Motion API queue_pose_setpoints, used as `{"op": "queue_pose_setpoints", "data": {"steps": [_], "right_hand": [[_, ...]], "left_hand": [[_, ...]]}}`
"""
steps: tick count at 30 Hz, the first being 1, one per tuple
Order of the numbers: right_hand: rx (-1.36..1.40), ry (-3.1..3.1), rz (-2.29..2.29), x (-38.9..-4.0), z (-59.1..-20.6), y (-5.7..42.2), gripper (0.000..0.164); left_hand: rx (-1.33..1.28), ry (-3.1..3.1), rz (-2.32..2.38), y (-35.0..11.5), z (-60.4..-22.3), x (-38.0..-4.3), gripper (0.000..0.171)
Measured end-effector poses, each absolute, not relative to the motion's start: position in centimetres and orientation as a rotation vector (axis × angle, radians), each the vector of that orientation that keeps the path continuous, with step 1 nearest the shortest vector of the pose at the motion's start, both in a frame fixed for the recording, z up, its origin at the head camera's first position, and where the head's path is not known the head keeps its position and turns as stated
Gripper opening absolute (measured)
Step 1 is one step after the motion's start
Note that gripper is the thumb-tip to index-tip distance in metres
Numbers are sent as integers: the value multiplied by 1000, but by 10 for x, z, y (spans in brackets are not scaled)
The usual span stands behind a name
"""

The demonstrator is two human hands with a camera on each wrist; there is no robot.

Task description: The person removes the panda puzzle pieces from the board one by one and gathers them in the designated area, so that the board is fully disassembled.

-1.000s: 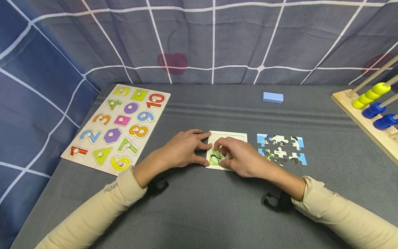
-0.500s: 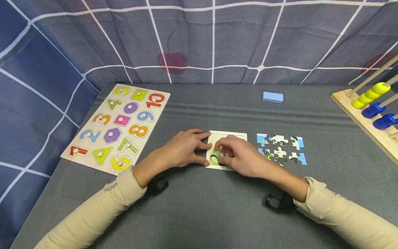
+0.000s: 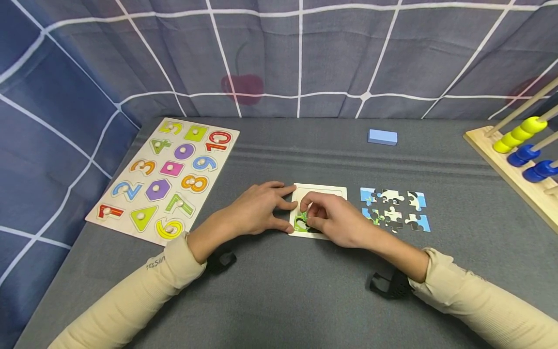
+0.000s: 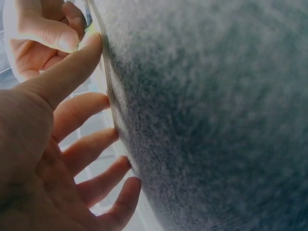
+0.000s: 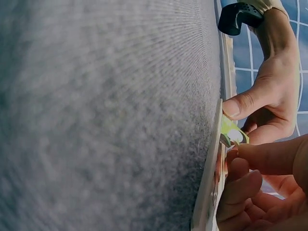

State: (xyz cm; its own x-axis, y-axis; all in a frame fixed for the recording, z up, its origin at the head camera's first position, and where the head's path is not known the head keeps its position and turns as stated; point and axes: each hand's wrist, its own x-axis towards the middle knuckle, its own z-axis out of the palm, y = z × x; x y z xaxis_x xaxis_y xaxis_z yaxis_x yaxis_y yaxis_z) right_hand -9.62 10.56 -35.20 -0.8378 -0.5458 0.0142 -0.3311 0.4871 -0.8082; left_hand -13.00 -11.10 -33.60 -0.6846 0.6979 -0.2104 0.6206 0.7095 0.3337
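In the head view, the left hand spreads its fingers against the left edge of the tray; the right hand pinches a green piece at the tray's near left corner, with loose pieces to the right. In the left wrist view, fingertips line the tray's edge; slack bracing could let it slide. In the right wrist view, the piece looks tilted, so pressing could jam it.

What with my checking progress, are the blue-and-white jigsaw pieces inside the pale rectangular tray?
No, the pieces lie beside the tray.
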Motion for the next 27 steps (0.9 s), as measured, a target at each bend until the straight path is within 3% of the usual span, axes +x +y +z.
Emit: {"op": "queue_pose_setpoints", "data": {"steps": [27], "right_hand": [[-588,2391,-1453,-75,-345,140,13]], "left_hand": [[1018,2590,327,-110,-336,-129,58]]}}
